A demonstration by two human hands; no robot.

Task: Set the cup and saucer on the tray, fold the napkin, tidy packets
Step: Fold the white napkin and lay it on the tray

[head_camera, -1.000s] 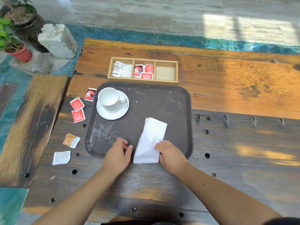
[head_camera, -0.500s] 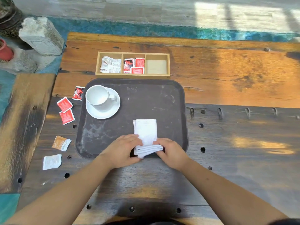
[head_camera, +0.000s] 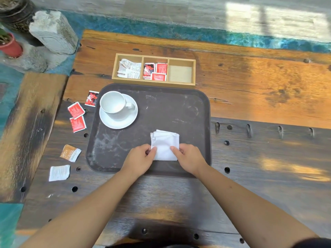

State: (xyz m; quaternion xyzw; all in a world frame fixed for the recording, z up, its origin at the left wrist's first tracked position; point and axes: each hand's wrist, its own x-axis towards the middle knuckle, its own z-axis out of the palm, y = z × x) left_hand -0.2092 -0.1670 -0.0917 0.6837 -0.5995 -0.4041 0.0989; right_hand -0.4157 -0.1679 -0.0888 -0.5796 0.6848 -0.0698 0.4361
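Observation:
A white cup point(head_camera: 114, 104) stands on its white saucer point(head_camera: 123, 122) at the far left of the dark brown tray point(head_camera: 170, 108). The white napkin point(head_camera: 164, 144), folded into a small square, lies on the tray's near middle. My left hand point(head_camera: 140, 159) pinches its left edge and my right hand point(head_camera: 189, 157) pinches its right edge. Loose packets lie on the table left of the tray: three red ones point(head_camera: 77, 117), an orange one point(head_camera: 70, 153) and a white one point(head_camera: 59, 173).
A wooden three-compartment box point(head_camera: 154, 70) sits beyond the tray, with white packets on the left, red ones in the middle and nothing in the right compartment. A stone block point(head_camera: 53, 32) and a red plant pot point(head_camera: 10, 46) stand off the table's far left corner.
The long napkin strip has been folded over away from me into a compact square. Both hands have moved forward onto the tray with it.

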